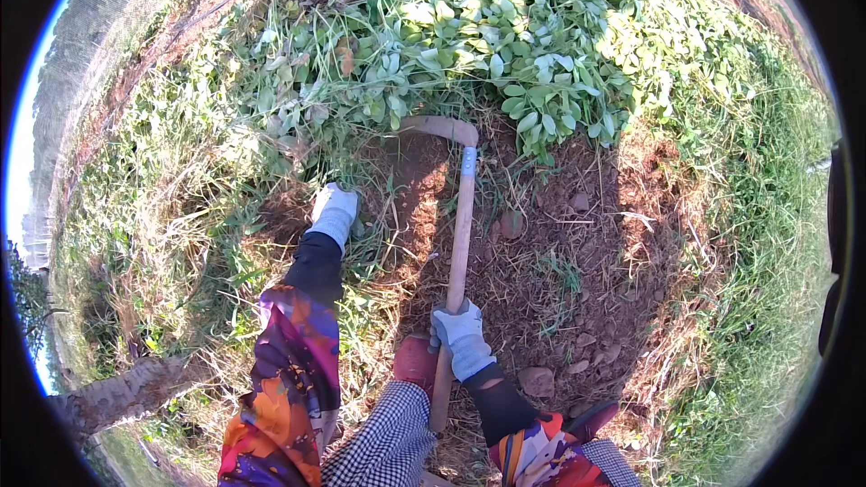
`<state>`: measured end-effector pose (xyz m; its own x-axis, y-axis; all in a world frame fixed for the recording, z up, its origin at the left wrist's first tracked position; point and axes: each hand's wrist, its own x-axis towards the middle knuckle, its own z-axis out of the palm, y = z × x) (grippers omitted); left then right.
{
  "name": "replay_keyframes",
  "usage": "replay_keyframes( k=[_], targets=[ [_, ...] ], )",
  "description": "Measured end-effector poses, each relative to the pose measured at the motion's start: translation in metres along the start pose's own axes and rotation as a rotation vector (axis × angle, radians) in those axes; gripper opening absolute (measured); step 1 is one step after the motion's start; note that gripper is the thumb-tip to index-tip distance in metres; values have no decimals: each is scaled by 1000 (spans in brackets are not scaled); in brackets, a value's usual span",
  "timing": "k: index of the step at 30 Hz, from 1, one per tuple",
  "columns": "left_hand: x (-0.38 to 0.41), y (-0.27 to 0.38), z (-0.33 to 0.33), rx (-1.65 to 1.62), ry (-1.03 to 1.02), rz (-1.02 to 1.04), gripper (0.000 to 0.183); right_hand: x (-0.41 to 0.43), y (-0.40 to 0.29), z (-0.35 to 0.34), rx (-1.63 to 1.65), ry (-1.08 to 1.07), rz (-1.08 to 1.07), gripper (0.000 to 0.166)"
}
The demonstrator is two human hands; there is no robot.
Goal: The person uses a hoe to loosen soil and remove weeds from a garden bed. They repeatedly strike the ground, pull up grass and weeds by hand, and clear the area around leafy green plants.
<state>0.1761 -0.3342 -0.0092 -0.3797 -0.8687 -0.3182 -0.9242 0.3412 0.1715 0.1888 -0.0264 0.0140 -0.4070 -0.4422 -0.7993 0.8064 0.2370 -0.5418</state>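
Observation:
My right hand (463, 335), in a white and grey work glove, is closed around the lower part of a sickle's wooden handle (460, 233). The tool points away from me. A riveted metal ferrule (468, 161) joins the handle to its curved blade (443, 126), which bends left along the edge of the leafy green plants (467, 47). To the left, my gloved left hand (335, 208) reaches down among grass stems (369, 226) beside bare soil. Its fingers are mostly hidden, so I cannot tell whether they grip any stems.
Reddish soil (575, 270) with dry straw and stones lies right of the handle. A larger stone (536, 382) sits near my right sleeve. My red shoe (416, 360) is close to the handle. A tree trunk (128, 392) stands at lower left; grass (764, 230) borders the right.

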Motion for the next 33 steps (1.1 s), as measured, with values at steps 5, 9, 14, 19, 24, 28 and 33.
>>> replay_keyframes(
  k=[5, 9, 14, 19, 24, 28, 33],
  targets=[
    [-45, 16, -29, 97, -28, 53, 42, -39, 121, -97, -591, 189, -279, 23],
    [-42, 20, -17, 120, -79, -7, 41, -56, 34, -75, -262, 183, -230, 25],
    [-43, 13, -21, 218, -31, 26, 34, -10, -68, -31, -564, 205, -385, 25],
    [-99, 20, -52, 440, -147, 158, 40, -24, 49, -78, -893, 309, -203, 39],
    [-164, -19, -7, 750, -262, 599, 23, -116, 180, -157, -753, 355, -147, 36],
    [-176, -36, -16, 868, -88, 606, 27, -93, 97, -125, -496, 306, -262, 28],
    [-177, -50, -12, 877, -422, 320, 34, -62, 15, -82, -341, 223, -304, 19]
  ],
)
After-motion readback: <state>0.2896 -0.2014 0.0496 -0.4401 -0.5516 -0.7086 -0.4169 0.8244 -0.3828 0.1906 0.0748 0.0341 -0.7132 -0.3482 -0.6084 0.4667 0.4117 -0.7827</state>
